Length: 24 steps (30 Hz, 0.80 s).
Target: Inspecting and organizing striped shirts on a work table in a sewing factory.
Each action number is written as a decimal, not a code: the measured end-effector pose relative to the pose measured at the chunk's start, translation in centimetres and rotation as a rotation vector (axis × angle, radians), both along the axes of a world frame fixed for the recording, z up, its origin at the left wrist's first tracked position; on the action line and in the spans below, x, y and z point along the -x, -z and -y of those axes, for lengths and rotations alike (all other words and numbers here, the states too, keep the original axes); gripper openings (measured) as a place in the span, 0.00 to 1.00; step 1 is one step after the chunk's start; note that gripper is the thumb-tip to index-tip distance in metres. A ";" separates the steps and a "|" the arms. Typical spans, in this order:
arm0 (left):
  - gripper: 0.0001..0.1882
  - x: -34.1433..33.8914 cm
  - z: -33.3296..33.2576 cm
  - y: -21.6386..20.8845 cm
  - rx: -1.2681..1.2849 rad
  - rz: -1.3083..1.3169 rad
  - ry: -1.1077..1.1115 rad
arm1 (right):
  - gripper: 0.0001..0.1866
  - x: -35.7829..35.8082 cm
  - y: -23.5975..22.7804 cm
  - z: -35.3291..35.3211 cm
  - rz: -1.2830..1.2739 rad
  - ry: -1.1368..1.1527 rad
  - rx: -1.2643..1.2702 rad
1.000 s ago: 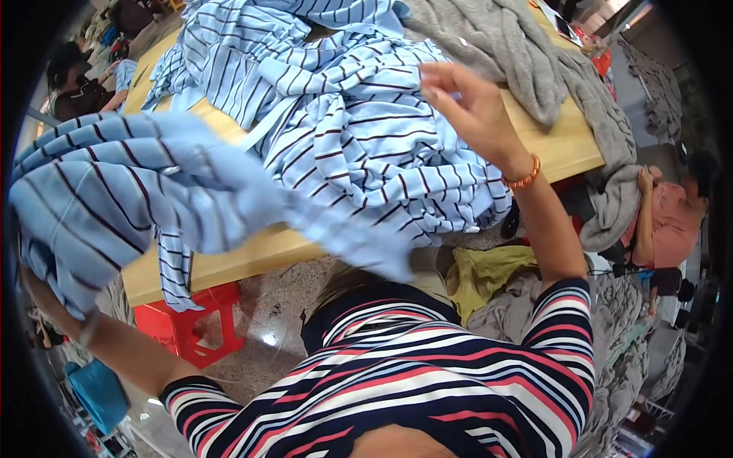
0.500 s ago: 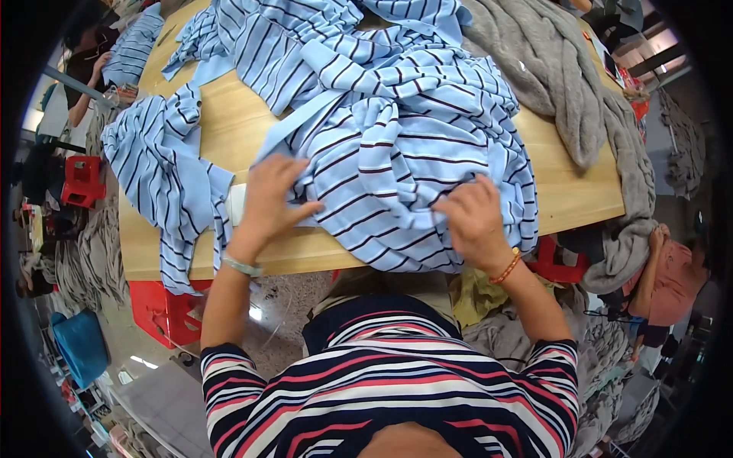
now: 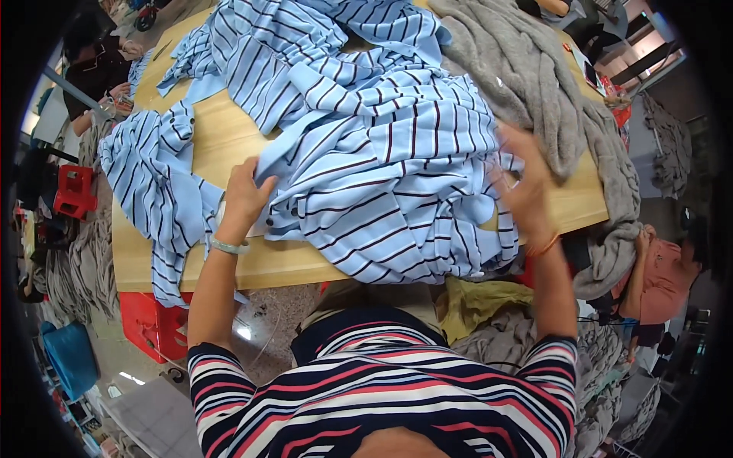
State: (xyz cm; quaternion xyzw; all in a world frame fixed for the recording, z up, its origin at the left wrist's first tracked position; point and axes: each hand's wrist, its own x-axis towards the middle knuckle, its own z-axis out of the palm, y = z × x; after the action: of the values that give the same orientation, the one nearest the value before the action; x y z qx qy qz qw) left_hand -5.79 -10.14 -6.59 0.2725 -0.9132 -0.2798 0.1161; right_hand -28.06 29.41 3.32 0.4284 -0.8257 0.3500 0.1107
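two hands [image 3: 243, 200] apart, flanking blue striped garments [image 3: 397, 187], grip unclear, grey fabric [image 3: 527, 80] beyond, red stool [image 3: 146, 324] lower left

Left hand [image 3: 244, 197] open, thumb spread; right hand [image 3: 525, 183] blurred; forearms [image 3: 214, 288] extended forward.

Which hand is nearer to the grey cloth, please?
Right. The right hand is beside the grey cloth; the left hand is farther, across the striped clothes.

Across the table [image 3: 223, 133], a heap of garments [image 3: 382, 175] is spread; left, a lone garment [image 3: 156, 172] is laid; far right, cloth [image 3: 527, 84] is draped; near left, a stool [image 3: 146, 328] is tucked below.
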 end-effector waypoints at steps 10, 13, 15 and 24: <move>0.19 -5.5 -2.7 -12.8 -1.333 -0.891 0.045 | 0.09 -12.2 3.5 1.0 0.423 -0.395 -0.194; 0.22 -7.5 -3.2 -17.1 -1.327 -1.047 0.304 | 0.09 -8.2 -3.0 -3.9 0.335 -0.171 -0.050; 0.26 -8.6 -3.3 -19.5 -1.361 -1.171 0.680 | 0.07 -5.9 -7.4 -6.1 0.051 0.017 0.198; 0.23 1.5 0.8 -11.7 -0.850 -0.833 0.046 | 0.08 5.0 -8.4 -5.1 -0.468 0.242 -0.101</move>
State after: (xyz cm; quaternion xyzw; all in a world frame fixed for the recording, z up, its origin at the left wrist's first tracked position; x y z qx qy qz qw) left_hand -7.33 -10.95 5.13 0.1426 -0.6045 -0.7065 0.3392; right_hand -33.05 34.49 11.77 0.4009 -0.8392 0.1840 0.3181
